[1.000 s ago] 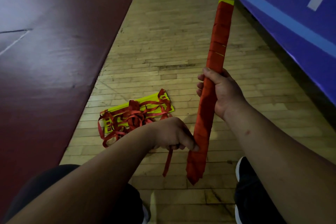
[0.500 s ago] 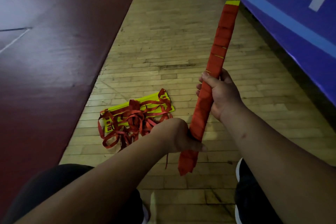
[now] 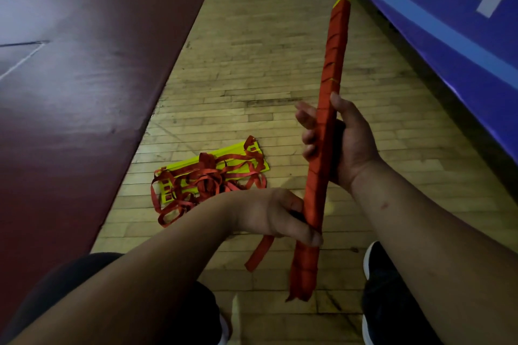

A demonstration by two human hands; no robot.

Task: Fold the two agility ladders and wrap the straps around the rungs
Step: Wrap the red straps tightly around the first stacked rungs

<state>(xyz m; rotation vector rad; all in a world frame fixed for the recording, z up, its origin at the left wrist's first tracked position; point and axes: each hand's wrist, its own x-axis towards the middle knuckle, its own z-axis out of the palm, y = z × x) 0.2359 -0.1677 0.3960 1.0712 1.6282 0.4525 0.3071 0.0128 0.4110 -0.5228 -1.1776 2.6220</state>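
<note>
I hold one folded agility ladder as a long bundle (image 3: pixel 333 64), its yellow rungs almost wholly covered by wound red strap, standing nearly upright. My right hand (image 3: pixel 347 143) cradles its middle from behind with the fingers loosened. My left hand (image 3: pixel 283 216) grips the bundle lower down. A loose red strap end (image 3: pixel 259 253) hangs below that hand. The second ladder (image 3: pixel 207 176) lies on the wooden floor to the left, yellow rungs stacked flat with red straps in a loose tangle over them.
A dark red mat (image 3: pixel 84 92) covers the floor on the left. A blue banner wall (image 3: pixel 448 22) runs along the right. My dark shoes (image 3: pixel 384 288) and my knee (image 3: pixel 84 288) are at the bottom of the view.
The bundle has turned more upright and been rotated in my hands. My right fingers have loosened from a full grip. The loose strap end hangs free below my left hand again.
</note>
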